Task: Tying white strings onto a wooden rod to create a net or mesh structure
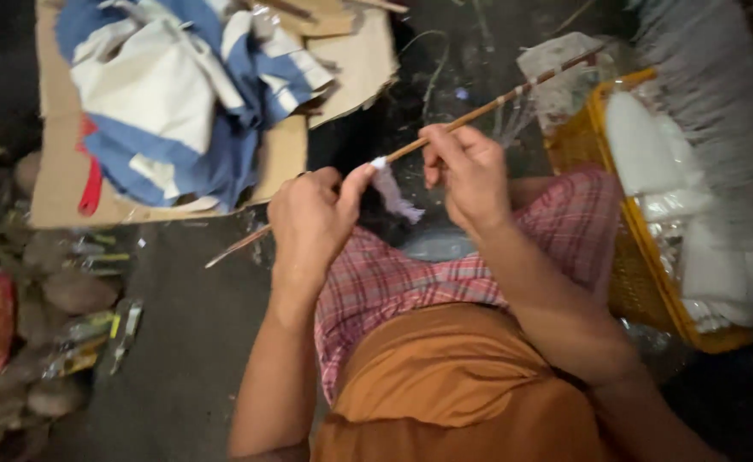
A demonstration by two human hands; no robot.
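A long thin wooden stick (479, 111) slants from lower left to upper right above my lap. My left hand (312, 218) is closed around its lower part, thumb pressed against a small white wad at the stick's middle. A pale purple fibre tuft (398, 198) hangs from that spot. My right hand (470, 175) pinches the stick just right of the wad with fingers curled. I sit on the ground in a red checked cloth (393, 282) and an orange shirt (453, 385).
A yellow plastic basket (650, 291) holding white plastic-wrapped bundles stands at the right. A cardboard sheet (60, 184) with blue and white cloth (180, 94) lies at the upper left. Stones and wrappers (77, 325) litter the dark ground at the left.
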